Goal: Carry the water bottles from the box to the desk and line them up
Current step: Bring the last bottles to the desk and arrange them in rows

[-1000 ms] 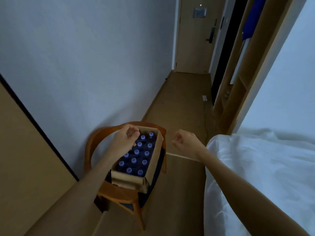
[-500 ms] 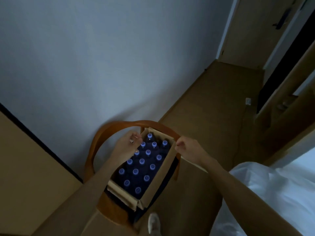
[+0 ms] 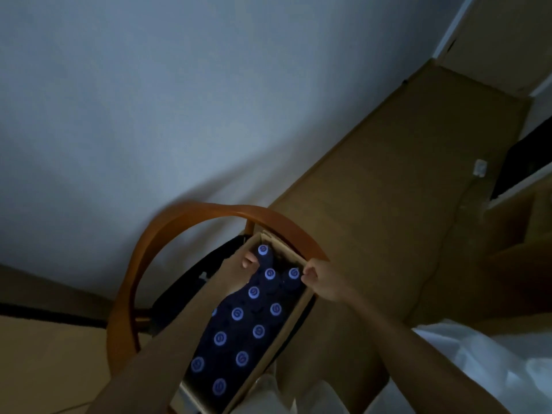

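Head view: a cardboard box (image 3: 294, 319) sits on the seat of a wooden chair (image 3: 185, 216) with a curved back rail, packed with water bottles (image 3: 239, 318) whose pale caps show in rows. The left hand (image 3: 239, 264) reaches into the far end of the box, its fingertips beside the neck of the farthest bottle (image 3: 263, 250); whether the fingers have closed around it I cannot tell, since the forearm hides most of the hand. The right hand (image 3: 321, 280) is at the box's right wall, fingers curled and pinched near the cap of another bottle (image 3: 294, 273) just by its knuckles — the grip looks narrow, but contact with the cap is not clear in the dim light.

As a judgement, the task is at its very start: the box looks almost full, no bottle has been lifted clear, and no counter with lined-up bottles is in view — carrying and lining up all remain.

Beyond the hands rises a plain wall (image 3: 179, 100); to the right of the right hand a wood-toned floor (image 3: 388, 219) runs toward a doorway. White bedding (image 3: 484, 360) lies below the right forearm.
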Motion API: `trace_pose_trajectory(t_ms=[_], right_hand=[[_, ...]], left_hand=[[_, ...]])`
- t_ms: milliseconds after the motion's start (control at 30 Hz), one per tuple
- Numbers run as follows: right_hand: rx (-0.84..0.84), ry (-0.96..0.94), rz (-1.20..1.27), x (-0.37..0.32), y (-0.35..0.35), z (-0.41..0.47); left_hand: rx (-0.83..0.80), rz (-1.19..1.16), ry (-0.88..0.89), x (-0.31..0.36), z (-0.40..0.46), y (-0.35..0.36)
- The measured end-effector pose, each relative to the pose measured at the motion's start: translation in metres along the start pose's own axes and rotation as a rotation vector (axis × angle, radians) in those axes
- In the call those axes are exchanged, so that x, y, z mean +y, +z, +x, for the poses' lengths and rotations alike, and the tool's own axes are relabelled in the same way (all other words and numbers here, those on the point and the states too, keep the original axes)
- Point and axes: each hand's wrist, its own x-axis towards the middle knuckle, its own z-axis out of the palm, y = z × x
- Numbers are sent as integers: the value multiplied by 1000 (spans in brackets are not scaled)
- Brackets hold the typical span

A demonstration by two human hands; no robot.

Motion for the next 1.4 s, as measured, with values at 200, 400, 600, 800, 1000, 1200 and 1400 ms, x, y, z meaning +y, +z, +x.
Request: trace_pose_trajectory(t_ms=[200, 400, 600, 800, 1000, 1200, 1400], right_hand=[[-165, 6, -48, 23, 14, 65], [-276, 18, -97, 38, 41, 112], [-330, 31, -187, 52, 54, 127], [-390, 56, -204, 59, 60, 137], [-397, 54, -258, 55, 64, 139], [-303, -23, -323, 40, 69, 124], [-123, -319, -414, 18, 52, 117]], left_hand=[[-110, 163, -38, -21, 54, 26], [-239, 246, -79, -39, 97, 62], [-372, 332, -181, -48, 115, 88], [-302, 281, -157, -51, 120, 92], [-55, 308, -34, -40, 102, 63], [112, 196, -52, -30, 66, 25], [323, 180, -100, -16, 15, 19]])
